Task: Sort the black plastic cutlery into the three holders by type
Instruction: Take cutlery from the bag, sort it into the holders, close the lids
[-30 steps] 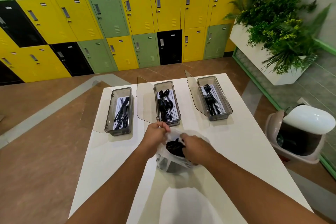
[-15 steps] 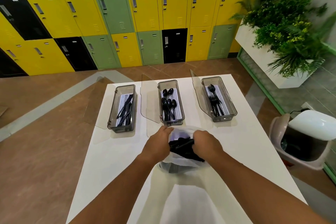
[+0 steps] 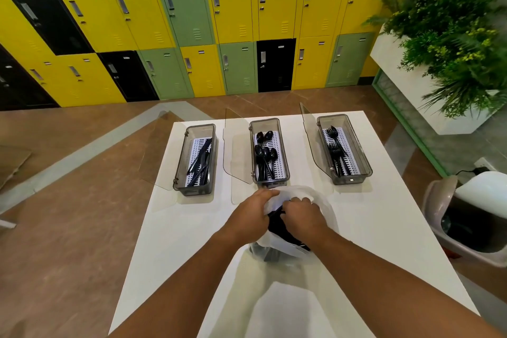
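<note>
Three clear grey holders stand in a row on the white table (image 3: 370, 228), lids open to their left. The left holder (image 3: 195, 189) contains black knives, the middle holder (image 3: 270, 179) black spoons, the right holder (image 3: 346, 180) black forks. In front of the middle holder sits a white plastic bag (image 3: 325, 200) with black cutlery (image 3: 277, 226) inside. My left hand (image 3: 251, 214) grips the bag's left edge. My right hand (image 3: 300, 215) has its fingers curled into the bag's mouth among the cutlery; what it grasps is hidden.
A beige swing-lid bin (image 3: 472, 217) stands on the floor right of the table. A white planter with green plants (image 3: 450, 44) is at the far right. Yellow, green and black lockers (image 3: 192, 22) line the far wall.
Both hands stay at the bag; my right hand has moved closer to my left and deeper into the bag's mouth. The view has shifted slightly.
</note>
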